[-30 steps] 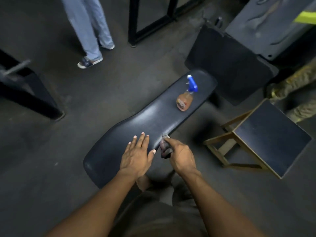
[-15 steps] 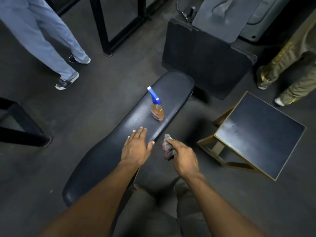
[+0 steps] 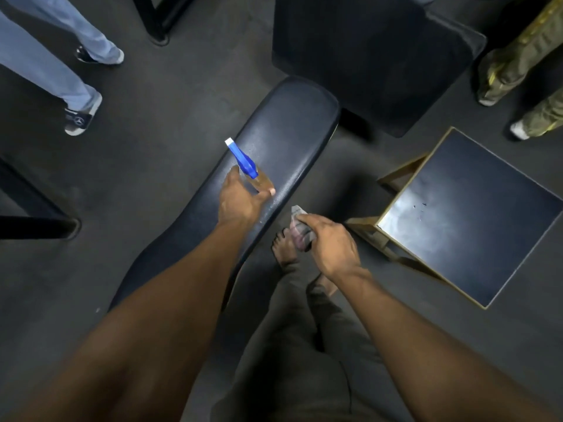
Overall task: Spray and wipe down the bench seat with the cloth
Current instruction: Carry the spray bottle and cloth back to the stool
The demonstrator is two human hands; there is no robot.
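Note:
A long black padded bench seat runs diagonally from lower left to upper middle. On it stands a spray bottle with amber liquid and a blue trigger head. My left hand reaches around the bottle's body, thumb on one side and fingers on the other, touching it. My right hand hovers just off the bench's right edge, shut on a crumpled grey cloth.
A wooden stool with a dark square top stands right of the bench. A black pad lies beyond the bench's far end. One person's legs in blue jeans stand at upper left, another's in olive trousers at upper right. Black metal frames sit left.
My left hand has left its flat rest on the seat and moved forward to the spray bottle, closing around it. The right hand kept hold of the cloth. The view shifted closer.

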